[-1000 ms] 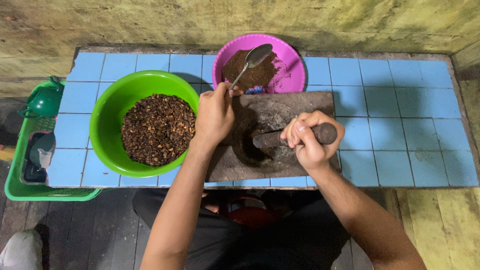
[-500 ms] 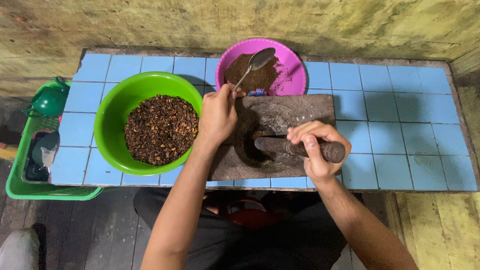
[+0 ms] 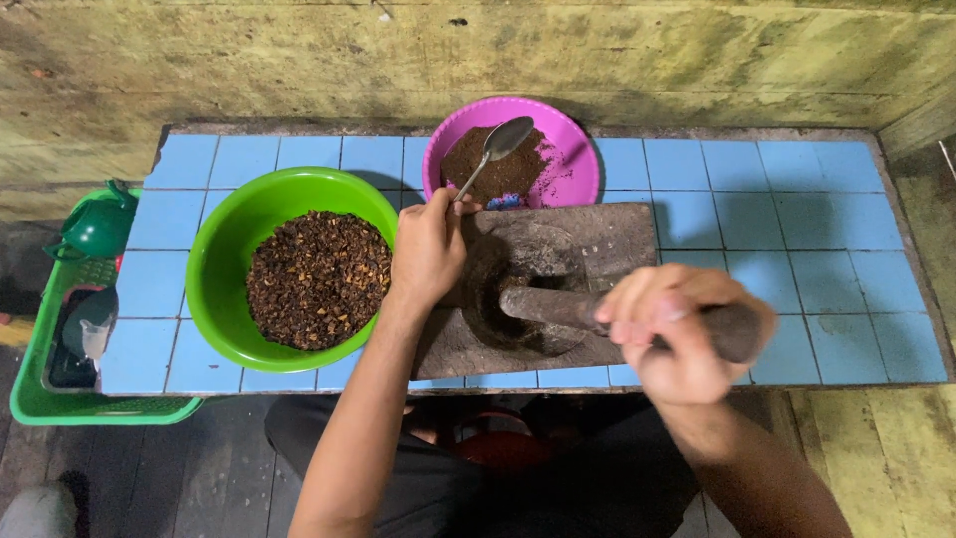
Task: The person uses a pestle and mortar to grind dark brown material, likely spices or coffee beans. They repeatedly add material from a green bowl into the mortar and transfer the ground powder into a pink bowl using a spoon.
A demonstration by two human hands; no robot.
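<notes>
Seen from above, head view only: blue-tiled bench set against a weathered yellow-green wall. Left hand closed in a pinch grip on the handle of a metal spoon, bowl of the spoon raised over the pink bowl at the back of the bench. Right hand wrapped fully shut around a stone pestle, lying nearly level, its far end resting in the hollow of a flat dark stone mortar slab in the middle of the bench. Right hand blurred. Likely risks from here: spoon held only at the handle tip, so a slip could tip it and scatter powder over the tiles; pestle end near the hollow's edge, so a hard push could throw grounds off the slab or skid onto the left fingers close by; pink bowl touching the slab's far edge, so a knock from the slab could jolt it. Containers: pink bowl holding a mound of fine dark brown powder; green bowl left of the slab, partly filled with coarse dark brown roasted bits; mortar hollow with a dark residue, amount hard to tell. Green crate beside the bench's left end, holding a green kettle and other items too dim to make out.
</notes>
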